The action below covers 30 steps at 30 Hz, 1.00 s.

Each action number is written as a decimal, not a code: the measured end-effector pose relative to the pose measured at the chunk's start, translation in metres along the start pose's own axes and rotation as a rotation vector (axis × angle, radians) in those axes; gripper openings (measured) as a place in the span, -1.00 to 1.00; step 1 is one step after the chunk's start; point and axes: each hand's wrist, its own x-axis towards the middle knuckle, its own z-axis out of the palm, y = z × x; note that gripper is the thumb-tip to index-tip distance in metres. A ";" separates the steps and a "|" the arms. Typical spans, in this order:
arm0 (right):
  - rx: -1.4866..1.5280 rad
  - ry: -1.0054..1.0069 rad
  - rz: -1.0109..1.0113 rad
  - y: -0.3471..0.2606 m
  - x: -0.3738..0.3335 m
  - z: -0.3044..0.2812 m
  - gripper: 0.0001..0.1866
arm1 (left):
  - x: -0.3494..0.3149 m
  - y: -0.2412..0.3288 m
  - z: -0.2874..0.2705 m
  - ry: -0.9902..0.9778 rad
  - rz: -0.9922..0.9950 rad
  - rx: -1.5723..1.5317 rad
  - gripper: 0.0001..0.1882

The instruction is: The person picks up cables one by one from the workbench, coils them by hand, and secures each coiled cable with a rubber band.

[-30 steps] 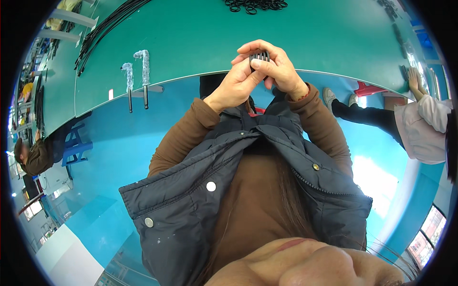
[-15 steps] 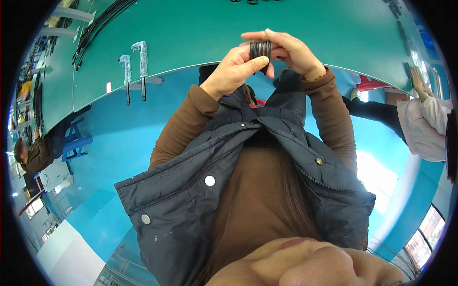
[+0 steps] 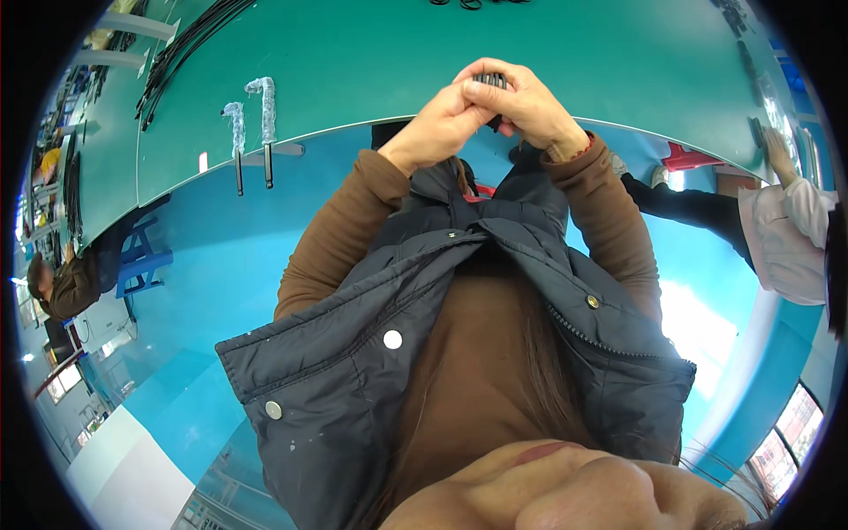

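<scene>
A small, tight coil of black cable point(image 3: 491, 80) is held between my two hands, just above the front edge of the green table point(image 3: 353, 66). My left hand point(image 3: 442, 124) has its fingers closed on the near side of the coil, overlapping the other hand's fingers. My right hand point(image 3: 532, 102) wraps round the coil from the right, its fingers reaching over the far side. Only the upper turns and a little of the underside show; the rest is covered by fingers.
Two tools with wrapped L-shaped heads and black handles point(image 3: 268, 163) lie over the table edge at left. Long black cables point(image 3: 181, 57) lie farther left, and several black coils point(image 3: 471, 3) at the far edge. A co-worker's hand point(image 3: 777, 152) rests on the table at right.
My right hand has closed over the coil, covering most of it. My left thumb and fingers have come together with it, and the coil shows less than before.
</scene>
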 end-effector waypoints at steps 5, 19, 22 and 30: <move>0.104 0.091 -0.090 0.013 0.011 -0.003 -0.67 | 0.000 0.007 -0.007 0.038 -0.062 -0.038 -0.72; 0.112 0.121 -0.287 0.001 0.003 0.014 -0.73 | -0.011 0.032 -0.001 0.049 -0.179 0.194 -0.71; 0.069 0.108 -0.269 -0.002 -0.002 0.015 -0.72 | -0.010 0.028 0.001 0.037 -0.202 0.184 -0.78; -0.046 -0.080 -0.335 0.006 -0.004 0.007 -0.60 | -0.019 0.023 0.002 -0.044 -0.210 0.297 -0.82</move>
